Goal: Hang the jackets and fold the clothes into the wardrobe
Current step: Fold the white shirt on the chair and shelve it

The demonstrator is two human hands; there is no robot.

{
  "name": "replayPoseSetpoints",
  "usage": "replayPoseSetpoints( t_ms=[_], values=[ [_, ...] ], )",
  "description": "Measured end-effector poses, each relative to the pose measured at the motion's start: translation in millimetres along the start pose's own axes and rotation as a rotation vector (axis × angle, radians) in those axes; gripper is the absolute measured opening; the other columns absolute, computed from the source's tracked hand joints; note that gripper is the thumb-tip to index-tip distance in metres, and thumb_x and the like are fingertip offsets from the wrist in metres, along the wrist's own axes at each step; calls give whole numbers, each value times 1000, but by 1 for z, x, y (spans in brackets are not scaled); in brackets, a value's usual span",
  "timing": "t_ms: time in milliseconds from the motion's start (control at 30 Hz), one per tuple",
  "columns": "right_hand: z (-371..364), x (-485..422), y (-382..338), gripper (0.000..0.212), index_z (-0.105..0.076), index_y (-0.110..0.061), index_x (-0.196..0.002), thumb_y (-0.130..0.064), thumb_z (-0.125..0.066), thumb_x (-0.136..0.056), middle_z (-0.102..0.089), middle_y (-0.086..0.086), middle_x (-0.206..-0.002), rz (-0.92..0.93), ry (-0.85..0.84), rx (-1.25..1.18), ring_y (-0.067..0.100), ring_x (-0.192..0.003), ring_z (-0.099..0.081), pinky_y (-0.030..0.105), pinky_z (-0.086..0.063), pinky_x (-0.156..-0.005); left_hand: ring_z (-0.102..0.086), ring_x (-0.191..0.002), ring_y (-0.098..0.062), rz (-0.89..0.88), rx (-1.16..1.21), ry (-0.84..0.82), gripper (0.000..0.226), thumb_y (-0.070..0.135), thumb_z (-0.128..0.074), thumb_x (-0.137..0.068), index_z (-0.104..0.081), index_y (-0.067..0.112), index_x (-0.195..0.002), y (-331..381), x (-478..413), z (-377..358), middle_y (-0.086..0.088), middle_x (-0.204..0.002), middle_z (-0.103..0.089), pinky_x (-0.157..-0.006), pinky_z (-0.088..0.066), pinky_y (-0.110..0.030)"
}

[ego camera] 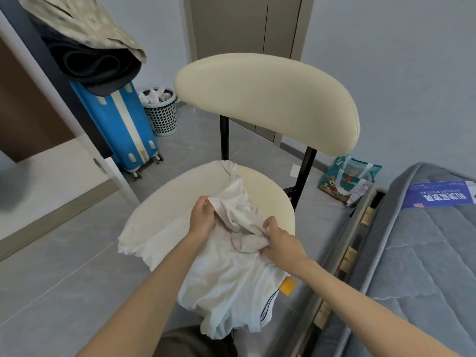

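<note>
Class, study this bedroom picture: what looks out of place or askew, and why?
A dark garment and a patterned beige cloth lie heaped on the blue suitcase, not put away. The white clothes, which the left hand and right hand grip, spill over the front edge of the cream chair seat.

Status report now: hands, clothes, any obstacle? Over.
Report: left hand and right hand pinch white garment, draped over chair seat. Not yet folded. No obstacle seen.

Blue suitcase [121, 124] beside perforated bin [162, 119]; printed bag [347, 181] near grey mattress [425, 253]
</note>
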State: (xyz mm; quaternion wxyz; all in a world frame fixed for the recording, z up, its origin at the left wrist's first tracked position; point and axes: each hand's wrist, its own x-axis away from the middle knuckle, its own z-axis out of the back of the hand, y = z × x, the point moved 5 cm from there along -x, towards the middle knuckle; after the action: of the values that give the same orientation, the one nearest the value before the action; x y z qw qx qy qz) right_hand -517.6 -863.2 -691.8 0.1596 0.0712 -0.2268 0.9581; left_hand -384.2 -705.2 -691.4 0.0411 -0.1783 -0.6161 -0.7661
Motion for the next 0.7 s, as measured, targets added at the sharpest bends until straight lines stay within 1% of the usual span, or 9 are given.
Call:
replayPoseSetpoints(
  t_ms=[100,200,300,333,400,467,567,633,700],
  values=[
    [30,-1,14,17,-39,-22,-92,-14,-49,-82,-55,-3,-79,-1,197,-52,28,-68,-53,31,-31,-52,-60,-97,-26,-177,86,95,18,12,-37,-99,-55,13,-100,37,-3,10,-10,-105,-61,-79,-53,-36],
    [57,-1,67,11,-43,-19,-97,-18,-49,-87,-59,4,-81,-363,496,-359,20,-63,-52,27,-34,-51,-66,-92,-20,-209,279,63,16,14,-41,-101,-55,16,-95,68,-9,8,-5,-99,-65,-75,-59,-29],
    [38,3,118,44,-32,-5,-134,-15,-46,-93,-54,20,-115,-855,324,-906,30,-86,-54,34,-44,-63,-64,-88,-16,-290,93,11,14,14,-43,-101,-57,14,-98,80,-7,-6,-2,-101,-63,-72,-56,-24],
    [28,6,125,50,-27,-4,-138,-14,-47,-94,-49,22,-125,-920,245,-895,33,-99,-52,37,-45,-71,-62,-92,-18,-333,-26,-5,15,13,-45,-100,-60,12,-98,78,-6,-12,-4,-104,-63,-78,-53,-26],
    [21,10,131,40,-35,-8,-129,-14,-49,-92,-42,19,-133,-889,213,-601,36,-119,-41,38,-38,-86,-58,-100,-21,-395,-228,-25,18,10,-49,-97,-66,6,-98,69,-3,-23,-8,-109,-64,-86,-47,-27],
    [20,8,123,19,-46,-6,-108,-12,-48,-90,-52,14,-116,-740,279,-502,31,-104,-47,32,-35,-76,-55,-111,-25,-344,-363,-57,22,14,-52,-94,-70,4,-100,50,-3,-32,-11,-114,-63,-96,-45,-35],
    [8,3,101,24,-60,1,-95,-20,-48,-96,-66,7,-77,-685,144,-848,21,-59,-52,23,-43,-51,-56,-112,-28,-151,-360,-73,23,22,-53,-89,-72,10,-97,21,-3,-35,-11,-117,-62,-99,-44,-43],
    [-4,3,82,34,-60,-3,-96,-36,-49,-99,-68,9,-82,-752,-78,-1175,23,-60,-58,27,-51,-54,-58,-105,-28,-15,-294,-63,17,15,-52,-90,-69,13,-88,4,-6,-33,-10,-111,-63,-95,-47,-40],
    [-11,2,70,39,-55,-3,-104,-41,-56,-96,-66,15,-97,-856,-181,-1486,32,-77,-63,40,-56,-70,-59,-96,-34,51,-286,-35,20,11,-49,-88,-66,5,-81,-4,-10,-29,-17,-97,-63,-84,-47,-41]
  ],
)
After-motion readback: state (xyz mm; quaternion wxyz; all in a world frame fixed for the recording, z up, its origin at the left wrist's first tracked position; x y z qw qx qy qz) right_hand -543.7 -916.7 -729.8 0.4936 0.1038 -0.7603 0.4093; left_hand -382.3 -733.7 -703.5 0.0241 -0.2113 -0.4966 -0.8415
